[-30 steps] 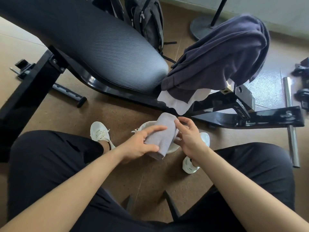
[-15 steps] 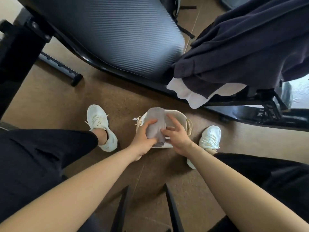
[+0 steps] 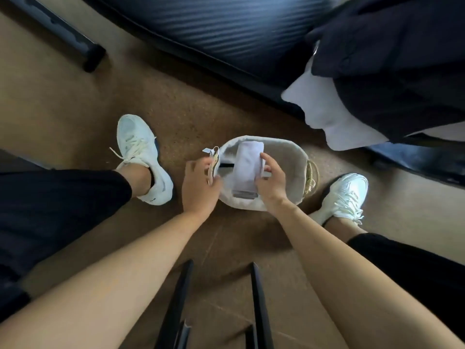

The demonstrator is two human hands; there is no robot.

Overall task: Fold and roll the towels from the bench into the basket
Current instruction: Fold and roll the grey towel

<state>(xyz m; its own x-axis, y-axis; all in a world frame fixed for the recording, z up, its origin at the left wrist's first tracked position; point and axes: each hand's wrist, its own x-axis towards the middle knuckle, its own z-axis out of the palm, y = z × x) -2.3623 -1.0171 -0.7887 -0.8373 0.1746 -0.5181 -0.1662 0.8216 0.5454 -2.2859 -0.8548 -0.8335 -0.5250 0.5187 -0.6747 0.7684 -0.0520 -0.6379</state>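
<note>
A white oval basket (image 3: 289,150) with woven handles stands on the floor between my feet. A rolled pale grey towel (image 3: 247,165) lies lengthwise inside it, toward its left half. My right hand (image 3: 272,183) curls round the roll's right side. My left hand (image 3: 198,185) grips the basket's left rim at the handle. On the bench at upper right a dark navy towel (image 3: 390,59) is draped over a white towel (image 3: 327,117).
The black ribbed bench pad (image 3: 214,28) spans the top, and its frame bar (image 3: 75,39) reaches the floor at upper left. My white shoes (image 3: 141,152) (image 3: 344,195) flank the basket. Two black seat legs (image 3: 176,306) stand at the bottom centre.
The roll has gone down from above the basket into it. My left hand let go of the towel and moved to the basket's left rim. My head has leaned closer.
</note>
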